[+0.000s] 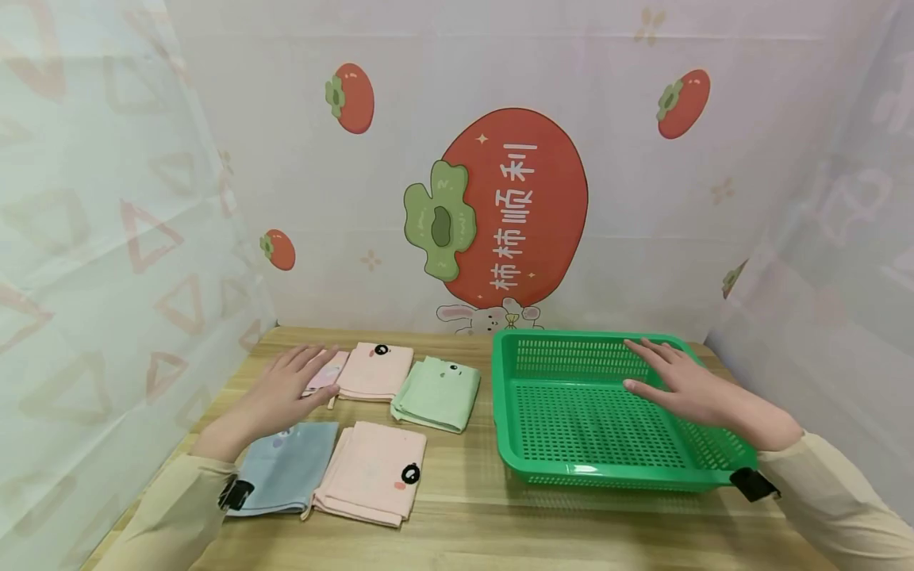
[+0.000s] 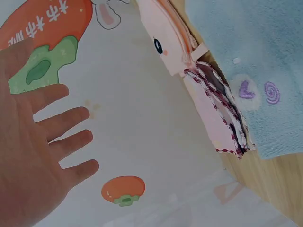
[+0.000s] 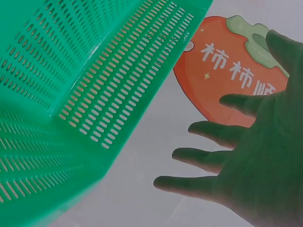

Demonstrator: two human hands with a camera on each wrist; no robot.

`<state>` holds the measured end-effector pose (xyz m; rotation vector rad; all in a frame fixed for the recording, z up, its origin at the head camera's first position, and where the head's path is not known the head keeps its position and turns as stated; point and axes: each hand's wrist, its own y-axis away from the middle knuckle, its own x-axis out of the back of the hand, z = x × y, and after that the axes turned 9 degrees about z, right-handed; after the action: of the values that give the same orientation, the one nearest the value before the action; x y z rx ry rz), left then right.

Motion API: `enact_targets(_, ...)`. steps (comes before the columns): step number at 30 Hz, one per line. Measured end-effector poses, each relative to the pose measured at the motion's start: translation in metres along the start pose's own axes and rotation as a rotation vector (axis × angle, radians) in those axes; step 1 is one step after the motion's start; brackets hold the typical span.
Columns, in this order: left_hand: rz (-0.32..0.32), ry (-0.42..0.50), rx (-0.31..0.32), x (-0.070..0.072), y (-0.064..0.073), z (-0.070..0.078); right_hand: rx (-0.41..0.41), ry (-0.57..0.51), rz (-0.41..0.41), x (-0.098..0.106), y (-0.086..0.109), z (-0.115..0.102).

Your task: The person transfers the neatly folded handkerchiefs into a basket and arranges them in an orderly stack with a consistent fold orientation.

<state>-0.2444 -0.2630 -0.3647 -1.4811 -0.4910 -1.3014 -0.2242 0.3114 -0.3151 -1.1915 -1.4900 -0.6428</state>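
Over the folded towels on the left, my left hand (image 1: 289,392) hovers with its fingers straight, holding nothing. Below it lies a blue towel (image 1: 294,468), and beside that a pink towel (image 1: 374,474) with an embroidered eye. Farther back are another pink towel (image 1: 376,371), a green towel (image 1: 439,393) and a small pinkish cloth (image 1: 328,373), partly hidden by the hand. My right hand (image 1: 681,385) is held above the right side of a green plastic basket (image 1: 593,473), fingers spread and nothing in them. The left wrist view shows a dark-red stitched edge on the small cloth (image 2: 213,113).
The wooden table (image 1: 457,527) carries the towels and the basket. A white cloth backdrop (image 1: 628,254) with persimmon prints stands behind, and side curtains (image 1: 107,238) close in on the left and right.
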Motion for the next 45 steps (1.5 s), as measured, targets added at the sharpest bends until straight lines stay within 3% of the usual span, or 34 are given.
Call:
enact_targets(13,-0.023,0.019,0.027,-0.004,0.009,-0.011,-0.003,0.032,-0.023,0.002,0.005,0.007)
enact_targets(45,-0.052,0.052,0.091,-0.008,0.036,-0.022,0.000,0.097,-0.039,0.006,0.015,0.021)
